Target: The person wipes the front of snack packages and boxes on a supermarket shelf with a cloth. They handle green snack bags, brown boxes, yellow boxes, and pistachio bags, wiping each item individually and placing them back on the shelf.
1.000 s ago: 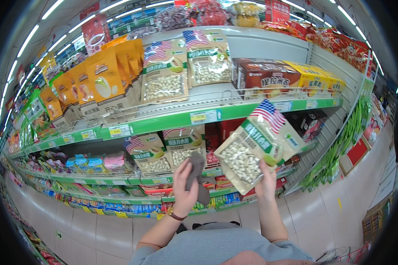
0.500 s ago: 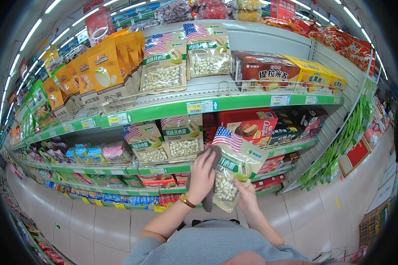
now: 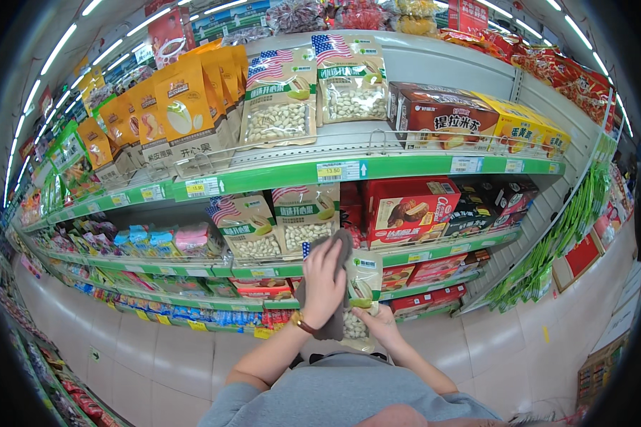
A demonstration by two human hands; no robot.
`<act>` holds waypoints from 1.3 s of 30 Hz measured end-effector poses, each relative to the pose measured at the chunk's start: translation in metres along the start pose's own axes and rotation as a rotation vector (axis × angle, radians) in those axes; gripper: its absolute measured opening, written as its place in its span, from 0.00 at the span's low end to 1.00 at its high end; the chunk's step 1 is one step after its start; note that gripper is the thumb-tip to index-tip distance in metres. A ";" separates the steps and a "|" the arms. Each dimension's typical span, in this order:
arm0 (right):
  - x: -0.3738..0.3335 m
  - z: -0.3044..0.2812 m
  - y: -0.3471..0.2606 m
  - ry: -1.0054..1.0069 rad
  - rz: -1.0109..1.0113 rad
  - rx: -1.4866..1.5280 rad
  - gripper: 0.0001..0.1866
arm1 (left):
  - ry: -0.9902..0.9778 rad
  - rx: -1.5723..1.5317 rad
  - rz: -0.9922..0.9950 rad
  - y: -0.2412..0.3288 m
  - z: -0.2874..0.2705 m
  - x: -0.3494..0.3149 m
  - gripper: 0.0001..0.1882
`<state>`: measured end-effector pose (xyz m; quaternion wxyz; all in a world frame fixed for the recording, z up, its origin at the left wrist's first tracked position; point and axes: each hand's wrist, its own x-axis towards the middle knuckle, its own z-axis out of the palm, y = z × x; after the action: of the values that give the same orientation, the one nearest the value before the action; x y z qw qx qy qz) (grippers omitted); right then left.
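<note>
My right hand (image 3: 379,324) grips the lower right edge of a bag of pistachios (image 3: 364,279), thumb on its front. The bag is held nearly upright before my body. Over its left part lies a dark grey cloth (image 3: 332,326), with my left hand (image 3: 322,283) closed on it and pressing it against the bag's front. Hand and cloth hide much of the bag. Matching pistachio bags stand on the upper shelf (image 3: 278,99), and two more bags (image 3: 308,219) are on the shelf below, just beyond my left hand.
Brown and yellow snack boxes (image 3: 441,117) sit to the right on the upper shelf, orange pouches (image 3: 174,114) to the left. A red box (image 3: 409,210) is on the second shelf. A wire rack with green packets (image 3: 548,249) hangs at the right. Pale floor tiles (image 3: 171,356) show below.
The cloth now covers more of the bag's front, whose flag corner has gone behind my left hand. The bag has turned more upright and come lower, and my right hand has shifted left and down.
</note>
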<state>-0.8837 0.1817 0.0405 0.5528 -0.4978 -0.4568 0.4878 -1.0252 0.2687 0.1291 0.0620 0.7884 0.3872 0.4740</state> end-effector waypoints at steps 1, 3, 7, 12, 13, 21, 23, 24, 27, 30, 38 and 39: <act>0.002 0.001 0.007 0.018 -0.013 0.000 0.12 | -0.006 0.030 0.012 0.004 0.003 -0.007 0.29; 0.007 0.000 0.020 0.061 0.003 0.031 0.11 | -0.089 0.027 0.085 0.009 0.009 -0.023 0.30; 0.011 -0.006 0.032 0.175 0.087 0.150 0.08 | -0.251 0.013 0.232 0.003 0.019 -0.051 0.30; 0.017 -0.006 0.032 0.229 -0.011 0.486 0.10 | -0.397 -0.029 0.321 -0.018 0.020 -0.079 0.31; 0.019 -0.005 0.030 0.230 0.002 0.490 0.10 | -0.398 -0.032 0.334 -0.023 0.019 -0.082 0.31; 0.037 0.030 0.009 0.077 0.081 0.469 0.13 | -0.093 -0.028 0.005 -0.065 -0.016 -0.074 0.33; 0.040 0.040 0.009 0.029 0.102 0.443 0.14 | -0.021 -0.052 -0.118 -0.071 -0.026 -0.079 0.32; 0.041 0.047 0.011 0.007 0.106 0.429 0.14 | 0.001 -0.052 -0.195 -0.072 -0.031 -0.082 0.32; 0.044 0.061 0.018 -0.063 0.181 0.381 0.14 | 0.072 0.002 -0.308 -0.076 -0.041 -0.099 0.32; 0.045 0.081 0.018 -0.097 0.231 0.384 0.13 | 0.128 0.108 -0.288 -0.072 -0.051 -0.118 0.33; 0.058 0.142 0.038 -0.165 0.235 0.409 0.11 | -0.053 0.262 -0.052 -0.100 -0.095 -0.140 0.27; 0.061 0.153 0.038 -0.169 0.248 0.417 0.12 | -0.054 0.251 -0.053 -0.111 -0.105 -0.137 0.27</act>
<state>-1.0321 0.2591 0.0171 0.5394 -0.3827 -0.3262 0.6754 -1.2045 0.2252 0.0386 -0.0143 0.7919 0.4622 0.3988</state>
